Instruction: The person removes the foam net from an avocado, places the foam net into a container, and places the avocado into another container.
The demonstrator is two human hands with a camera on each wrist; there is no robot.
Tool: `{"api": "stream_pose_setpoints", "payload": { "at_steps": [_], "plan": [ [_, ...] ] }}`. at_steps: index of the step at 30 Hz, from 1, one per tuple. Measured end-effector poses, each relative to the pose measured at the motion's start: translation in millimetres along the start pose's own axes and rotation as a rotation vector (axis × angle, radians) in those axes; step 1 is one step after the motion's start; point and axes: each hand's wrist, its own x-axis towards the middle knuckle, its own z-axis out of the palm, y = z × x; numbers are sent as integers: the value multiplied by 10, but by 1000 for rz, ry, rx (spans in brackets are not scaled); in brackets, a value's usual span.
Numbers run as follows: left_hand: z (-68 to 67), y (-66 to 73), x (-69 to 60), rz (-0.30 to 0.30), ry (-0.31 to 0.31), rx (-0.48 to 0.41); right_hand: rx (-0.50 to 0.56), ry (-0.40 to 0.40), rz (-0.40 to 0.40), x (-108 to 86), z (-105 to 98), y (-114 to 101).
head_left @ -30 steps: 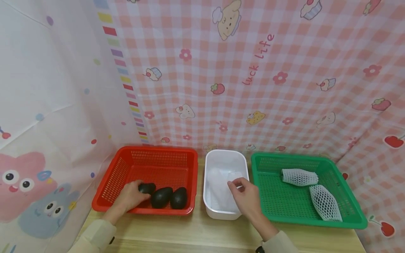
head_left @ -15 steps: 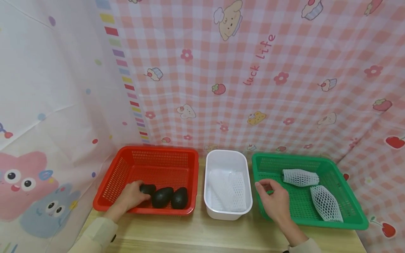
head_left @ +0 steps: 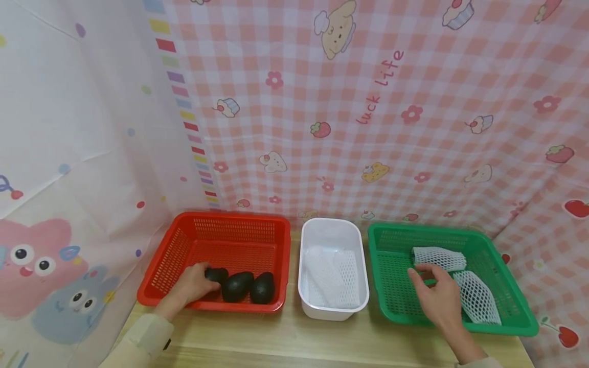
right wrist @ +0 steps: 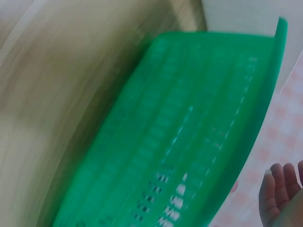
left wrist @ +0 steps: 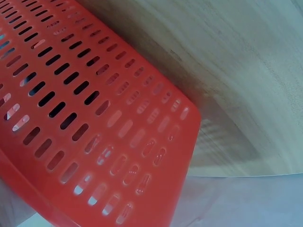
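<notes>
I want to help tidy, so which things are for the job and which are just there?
Probably for the job:
avocados, one gripped by the left hand
red basket
white tub
green basket, right hand at it
nets, in tub and green basket

Probably just there:
patterned cloth
table

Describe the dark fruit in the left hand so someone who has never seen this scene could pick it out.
Start at the red basket, left of the white tub. Three dark fruits lie in a row along the basket's near side. Pick the leftmost fruit, the only one the left hand grips.
</notes>
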Motion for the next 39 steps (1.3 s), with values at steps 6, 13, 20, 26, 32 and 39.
{"api": "stream_pose_setpoints", "payload": {
  "at_steps": [6, 13, 20, 26, 32, 39],
  "plan": [
    [-23, 36, -19, -4, -7, 8, -77, -92, 50, 119, -177, 198],
    [-9, 25, -10, 2, -15, 16, -185, -76, 12, 240, -329, 472],
    [-8, 8, -12, 5, -21, 27, -253, -112, 25, 344, -505, 713],
    [-25, 14, -12, 1, -26, 37, -330, -172, 24, 416, -574, 935],
    [-33, 14, -12, 0, -36, 41, -422, -237, 26, 480, -617, 1121],
    [-33, 9, -20, 6, -33, 42, -505, -401, 149, 542, -698, 1283]
  ]
}}
